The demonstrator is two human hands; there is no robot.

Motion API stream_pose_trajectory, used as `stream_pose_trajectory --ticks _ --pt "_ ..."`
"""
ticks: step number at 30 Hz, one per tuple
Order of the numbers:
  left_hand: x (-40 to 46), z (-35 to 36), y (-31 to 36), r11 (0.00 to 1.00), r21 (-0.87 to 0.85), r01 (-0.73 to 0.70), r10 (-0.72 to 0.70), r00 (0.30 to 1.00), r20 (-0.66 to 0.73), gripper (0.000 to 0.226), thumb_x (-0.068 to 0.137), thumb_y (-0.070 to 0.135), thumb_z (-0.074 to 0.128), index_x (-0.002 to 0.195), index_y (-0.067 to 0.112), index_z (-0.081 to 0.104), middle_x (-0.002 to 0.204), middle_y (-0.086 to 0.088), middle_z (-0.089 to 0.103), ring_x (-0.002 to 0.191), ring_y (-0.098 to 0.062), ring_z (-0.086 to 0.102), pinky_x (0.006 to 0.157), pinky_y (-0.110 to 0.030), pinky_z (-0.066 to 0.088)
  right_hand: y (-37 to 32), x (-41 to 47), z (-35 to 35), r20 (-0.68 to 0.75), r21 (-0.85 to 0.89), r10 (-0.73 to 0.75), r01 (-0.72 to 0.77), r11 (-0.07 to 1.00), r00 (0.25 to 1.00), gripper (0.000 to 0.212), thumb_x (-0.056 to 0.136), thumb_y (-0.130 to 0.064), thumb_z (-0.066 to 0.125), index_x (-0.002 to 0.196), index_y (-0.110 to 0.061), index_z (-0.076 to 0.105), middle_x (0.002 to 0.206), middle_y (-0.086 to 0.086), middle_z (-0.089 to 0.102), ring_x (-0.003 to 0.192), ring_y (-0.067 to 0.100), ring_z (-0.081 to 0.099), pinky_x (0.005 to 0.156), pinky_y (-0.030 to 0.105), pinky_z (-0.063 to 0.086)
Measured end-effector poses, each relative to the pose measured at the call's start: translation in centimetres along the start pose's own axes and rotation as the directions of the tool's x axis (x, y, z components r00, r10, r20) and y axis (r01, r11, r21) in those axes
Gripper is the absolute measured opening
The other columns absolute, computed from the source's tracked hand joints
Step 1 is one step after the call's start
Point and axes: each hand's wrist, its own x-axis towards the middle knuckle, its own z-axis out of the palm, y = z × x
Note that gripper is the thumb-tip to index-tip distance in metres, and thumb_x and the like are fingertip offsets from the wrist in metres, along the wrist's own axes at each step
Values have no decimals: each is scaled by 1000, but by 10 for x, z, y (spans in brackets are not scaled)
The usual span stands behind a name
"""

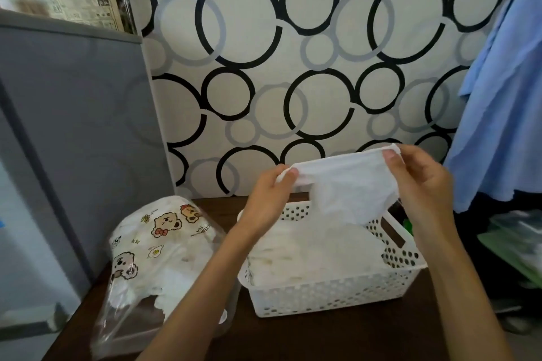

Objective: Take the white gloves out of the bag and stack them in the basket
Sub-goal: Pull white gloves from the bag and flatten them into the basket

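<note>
A white glove [346, 184] is stretched out in the air above the white perforated basket [331, 296]. My left hand [269, 199] pinches its left end and my right hand [422, 182] pinches its right end. Its lower part hangs down toward a stack of white gloves [311, 255] lying inside the basket. On the dark table at the left lies a clear plastic bag [158, 255] printed with cartoon bears, with more white gloves inside it.
The basket and bag sit on a dark wooden table [293, 337]. A grey cabinet [73, 126] stands at the left. A wall with a circle pattern is behind. Blue cloth [504, 102] hangs at the right above green clutter.
</note>
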Motion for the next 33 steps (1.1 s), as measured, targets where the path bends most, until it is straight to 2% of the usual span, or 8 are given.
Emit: stream_pose_trajectory --ticks 2,7,11,15,18,23,31,33 --pt "1 12 2 1000 -6 7 -7 999 -46 28 103 30 36 110 15 59 109 -4 63 103 -14 58 78 -16 44 -3 -1 3 -36 -66 -100 98 993 994 10 94 -26 55 88 -30 61 83 -11 66 71 -2 61 59 10 48" --pt "0 32 -2 986 -138 94 -109 988 -105 27 104 33 26 116 20 46 112 3 55 93 -2 54 69 -15 38 4 -7 18 -64 -154 -187 176 972 980 5 96 -26 52 96 -26 57 89 -6 64 82 9 60 66 15 47" --pt "-8 23 -11 990 -124 -62 28 966 -257 34 104 36 26 103 11 49 90 1 59 78 -8 58 67 -18 49 1 -14 28 -37 -87 -159 155 984 987 5 96 -27 50 93 -28 54 81 -10 63 70 0 59 54 9 43" --pt "-15 -8 -3 935 226 -275 351 820 -453 29 102 42 26 88 22 41 66 12 51 55 -3 46 56 -34 41 -11 -26 41 70 118 -51 42 992 996 8 97 -26 48 91 -27 53 61 -10 62 50 -2 52 44 13 38" --pt "-18 -28 9 825 514 -233 489 750 -445 17 100 41 25 91 31 36 65 8 57 54 -8 52 54 -32 41 1 -29 51 109 122 95 -108 987 990 11 97 -27 49 94 -20 56 68 -3 63 54 -2 55 47 12 41" --pt "8 -23 -35 671 741 28 66 993 -97 31 102 40 30 115 22 51 98 -5 66 86 -28 61 75 -41 50 53 -19 48 50 -351 315 -279 894 948 15 97 -32 48 99 -19 57 95 4 64 73 11 55 62 23 41" --pt "32 9 -77 545 839 -7 -96 993 70 31 97 46 46 105 22 63 94 0 69 90 -22 64 84 -39 52 76 -8 17 35 -724 426 -270 634 904 34 98 -37 42 119 -15 57 121 9 61 101 24 58 92 38 44" --pt "31 9 -76 511 860 -11 -77 995 58 34 94 52 49 108 25 63 100 3 69 92 -19 64 81 -34 51 77 -5 14 92 -737 533 -303 605 841 44 95 -46 45 126 -15 52 118 7 59 85 19 61 93 42 49"
